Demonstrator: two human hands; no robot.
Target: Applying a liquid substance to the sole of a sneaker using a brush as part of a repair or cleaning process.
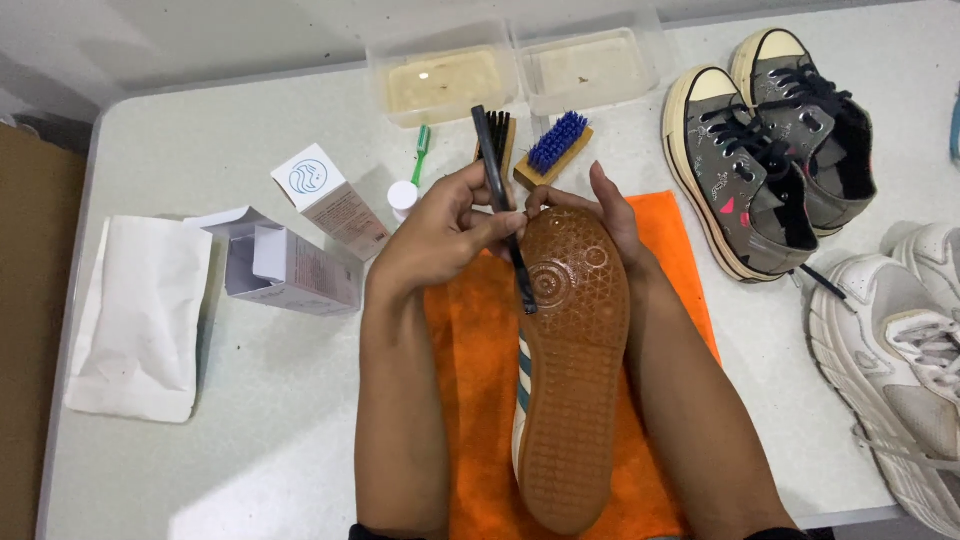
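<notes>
A sneaker [572,370] is held sole-up over an orange cloth [470,350] on the white table [270,440], its long axis running near to far, toe pointing away from the person, heel nearest the body. The toe end is gripped from the far right side by the right hand [612,215], fingers wrapped over the sole's front edge. A slim black brush [500,200] is pinched in the left hand [445,235], just left of the toe; its long axis is tilted from upper left to lower right, lower tip touching the round tread pattern. The left hand is nearer the brush contact point. Beyond lie a blue-bristled brush [555,148], two plastic tubs [445,80], grey high-top shoes [770,150].
</notes>
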